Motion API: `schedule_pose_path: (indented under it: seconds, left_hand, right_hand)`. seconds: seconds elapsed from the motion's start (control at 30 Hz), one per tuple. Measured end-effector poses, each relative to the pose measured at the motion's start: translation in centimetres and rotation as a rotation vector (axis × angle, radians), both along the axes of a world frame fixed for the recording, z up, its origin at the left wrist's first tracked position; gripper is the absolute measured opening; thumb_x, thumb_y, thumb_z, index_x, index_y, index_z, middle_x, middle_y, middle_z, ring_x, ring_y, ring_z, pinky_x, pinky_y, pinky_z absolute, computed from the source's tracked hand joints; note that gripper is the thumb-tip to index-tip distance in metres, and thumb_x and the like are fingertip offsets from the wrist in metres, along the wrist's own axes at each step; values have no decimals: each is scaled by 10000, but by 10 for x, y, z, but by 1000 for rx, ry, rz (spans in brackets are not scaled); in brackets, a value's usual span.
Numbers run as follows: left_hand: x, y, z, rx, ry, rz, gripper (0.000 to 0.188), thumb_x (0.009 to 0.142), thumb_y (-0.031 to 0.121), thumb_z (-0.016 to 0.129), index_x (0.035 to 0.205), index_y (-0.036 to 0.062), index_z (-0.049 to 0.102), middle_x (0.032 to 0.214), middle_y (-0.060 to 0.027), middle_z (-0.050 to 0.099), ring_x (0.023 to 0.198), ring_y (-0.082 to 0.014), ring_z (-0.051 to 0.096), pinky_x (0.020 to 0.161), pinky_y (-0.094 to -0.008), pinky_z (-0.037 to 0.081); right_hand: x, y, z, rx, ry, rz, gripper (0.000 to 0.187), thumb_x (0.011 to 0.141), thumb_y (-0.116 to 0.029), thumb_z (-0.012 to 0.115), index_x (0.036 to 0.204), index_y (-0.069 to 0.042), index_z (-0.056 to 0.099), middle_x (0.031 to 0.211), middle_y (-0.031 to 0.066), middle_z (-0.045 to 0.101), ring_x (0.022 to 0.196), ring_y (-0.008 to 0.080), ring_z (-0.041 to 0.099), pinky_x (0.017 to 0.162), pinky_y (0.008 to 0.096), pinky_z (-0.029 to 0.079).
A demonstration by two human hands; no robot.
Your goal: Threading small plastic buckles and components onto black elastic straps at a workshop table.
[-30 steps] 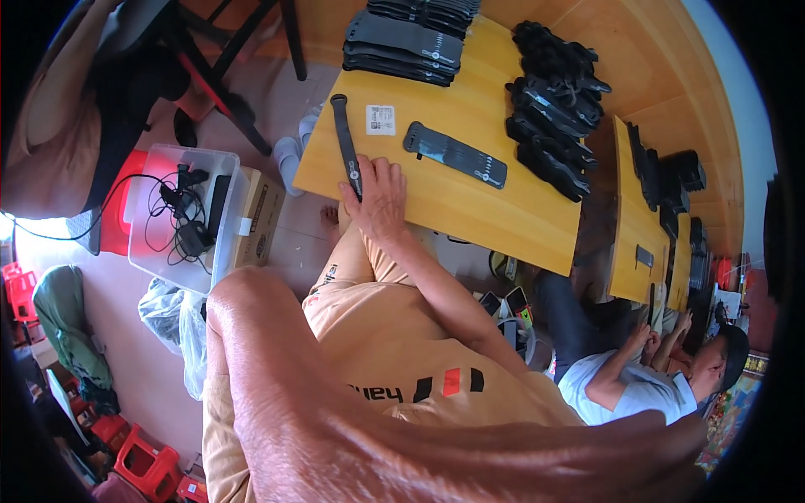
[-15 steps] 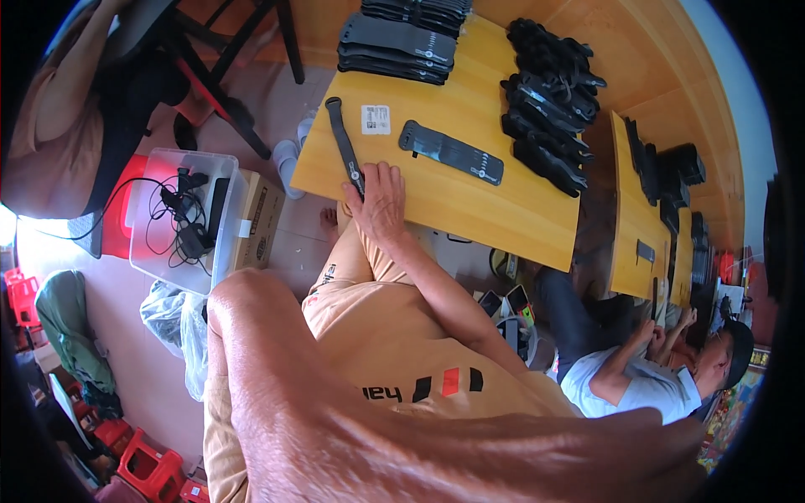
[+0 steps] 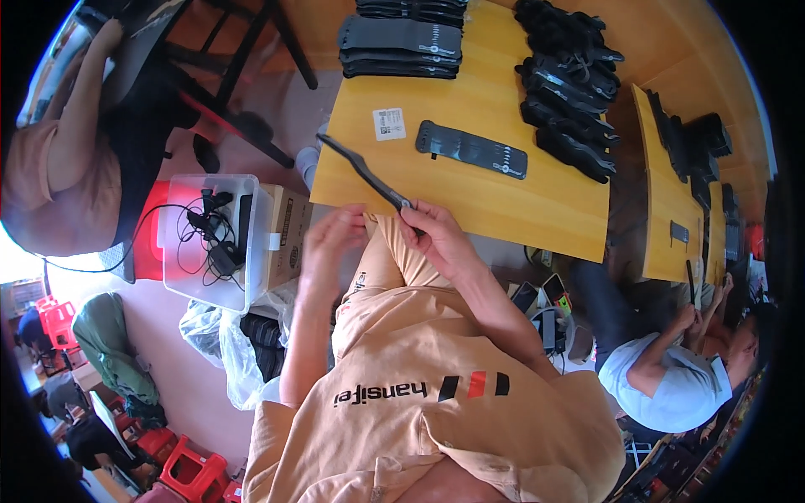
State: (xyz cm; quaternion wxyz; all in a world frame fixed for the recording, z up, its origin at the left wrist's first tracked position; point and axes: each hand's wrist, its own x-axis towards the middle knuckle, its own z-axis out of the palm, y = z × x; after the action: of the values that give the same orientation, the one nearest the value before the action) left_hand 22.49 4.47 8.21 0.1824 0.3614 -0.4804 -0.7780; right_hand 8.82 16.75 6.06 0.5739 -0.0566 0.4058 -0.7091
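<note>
My right hand [image 3: 438,241] is closed on one end of a narrow black strap [image 3: 360,166], thumb on top, at the near edge of the yellow table [image 3: 470,201]. The strap slants away to the upper left, over the table's left corner. Close by on the left is my left hand [image 3: 334,239], raised over my lap and apart from the strap; motion blurs its fingers. A wide flat black strap piece [image 3: 471,149] lies on the table beyond my right hand, with a small white printed label [image 3: 389,124] to its left.
At the table's back are a stack of flat black pieces [image 3: 401,42] and a heap of black straps [image 3: 574,101]. A clear plastic bin [image 3: 251,251] with cables stands left, by a cardboard box [image 3: 289,239]. One co-worker [image 3: 662,377] sits right, another [image 3: 59,176] left.
My right hand has lifted the strap's near end off the table and drawn it toward me. My left arm, raised across the front of the view before, has come down beside the right hand.
</note>
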Motion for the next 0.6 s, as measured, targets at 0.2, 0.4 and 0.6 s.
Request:
schedule_pose_path:
  seconds: [0.2, 0.4, 0.6]
  left_hand:
    - [-25, 12, -9, 224, 200, -184, 254, 927, 220, 503, 1007, -5, 590, 901, -31, 607, 824, -88, 546, 764, -212, 418]
    - [-31, 7, -8, 204, 198, -130, 268, 939, 255, 485, 999, 17, 590, 849, -69, 636, 792, -104, 614, 722, -240, 491]
    - [-34, 13, -5, 238, 189, -133, 291, 944, 288, 474, 1030, 27, 572, 840, -71, 648, 727, -122, 645, 626, -239, 526]
  right_hand:
    - [19, -1, 5, -43, -212, -12, 156, 878, -173, 588, 953, -37, 604, 723, -19, 556, 607, 40, 476, 524, 155, 377]
    - [3, 15, 13, 207, 506, -154, 136, 862, -133, 600, 944, -31, 632, 790, 7, 584, 648, 70, 542, 530, 184, 423]
    - [-2, 24, 42, 32, 1177, -153, 196, 732, 48, 656, 923, 4, 642, 845, 79, 594, 676, 161, 591, 620, 247, 491]
